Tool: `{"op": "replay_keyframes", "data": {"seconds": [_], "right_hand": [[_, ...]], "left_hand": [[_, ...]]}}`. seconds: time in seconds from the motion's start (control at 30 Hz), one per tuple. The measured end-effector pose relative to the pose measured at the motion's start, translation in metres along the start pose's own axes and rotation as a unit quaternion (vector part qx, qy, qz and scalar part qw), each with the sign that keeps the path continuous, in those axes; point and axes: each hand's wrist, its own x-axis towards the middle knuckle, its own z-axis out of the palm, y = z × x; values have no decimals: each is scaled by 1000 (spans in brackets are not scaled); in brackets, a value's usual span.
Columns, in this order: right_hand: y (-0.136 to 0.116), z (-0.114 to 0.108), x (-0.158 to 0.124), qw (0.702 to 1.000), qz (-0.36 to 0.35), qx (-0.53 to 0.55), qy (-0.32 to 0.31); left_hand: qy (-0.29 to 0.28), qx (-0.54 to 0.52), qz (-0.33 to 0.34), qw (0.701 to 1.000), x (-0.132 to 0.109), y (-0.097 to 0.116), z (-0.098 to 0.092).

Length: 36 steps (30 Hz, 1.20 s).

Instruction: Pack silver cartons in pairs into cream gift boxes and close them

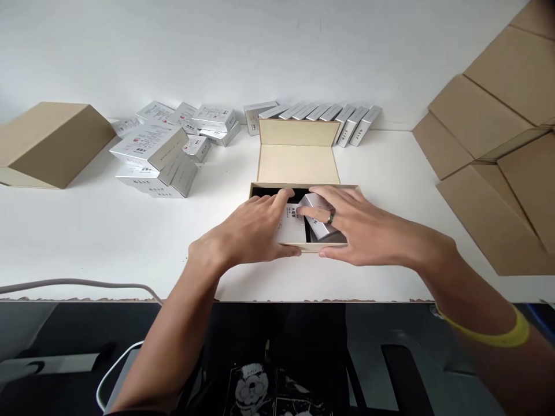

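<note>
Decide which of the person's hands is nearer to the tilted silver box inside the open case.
Right. The right hand lies partly over the tilted silver box; the left hand is farther off, at the left end of the open case.

The white worktop (87,237), its front edge chipped, carries a tan box (58,141) at the far left, with a loose heap of silver cartons (150,144) stacked and scattered beside it. A slanting row of silver cartons (306,111) stands along the back, behind the open tan gift box (310,248) near the middle. Tan cardboard boxes (489,214) crowd the right end, and a grey cable (78,282) trails over the front edge at the left
</note>
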Motion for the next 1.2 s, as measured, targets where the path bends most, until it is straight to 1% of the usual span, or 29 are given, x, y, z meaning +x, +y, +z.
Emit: {"op": "replay_keyframes", "data": {"seconds": [0.07, 0.2, 0.3, 0.4, 0.47, 0.57, 0.67, 0.73, 0.8, 0.87, 0.93, 0.97, 1.07, 1.1, 1.13, 1.17, 1.2], "right_hand": [[2, -3, 10, 999, 7, -3, -54], [5, 3, 12, 994, 40, -15, -102], [9, 9, 7, 992, 50, -5, -113], [10, 10, 5, 993, 35, -24, -113], [8, 8, 8, 991, 24, -46, -126], [4, 4, 17, 982, 21, -81, -170], [-1, -2, 27, 972, 22, -88, -216], [-3, -6, 30, 970, 25, -73, -231], [-4, -10, 30, 968, 31, -56, -241], [-4, -14, 29, 966, 39, -37, -255], [-5, -16, 28, 964, 44, -14, -263], [-5, -16, 28, 964, 44, 1, -262], [-5, -13, 29, 967, 41, 40, -250], [-6, -12, 30, 966, 43, 46, -251], [-5, -12, 29, 964, 48, 47, -257], [-4, -14, 27, 961, 57, 50, -264], [-1, -18, 24, 960, 66, 57, -267]], "left_hand": [[-9, -3, 1, 1000, 1, 1, -2], [-28, 2, 4, 1000, 4, 3, -5], [-47, 5, 7, 999, 6, 4, -9], [-95, 21, 2, 995, 11, 9, -14], [-129, 23, -9, 991, 15, 14, -19], [-161, 2, -39, 986, 24, 23, -26], [-178, -15, -76, 981, 34, 31, -31], [-182, -13, -94, 979, 38, 35, -33], [-191, 7, -95, 977, 38, 37, -33], [-194, 30, -78, 977, 33, 38, -33], [-174, 33, -51, 983, 22, 37, -31], [-153, 21, -33, 987, 16, 35, -31], [-61, -53, 29, 996, 1, 24, -34], [-16, -83, 42, 996, 0, 18, -36], [39, -112, 45, 992, 2, 11, -39], [106, -137, 35, 984, 7, 3, -41], [182, -160, 9, 970, 14, -6, -44]]}}
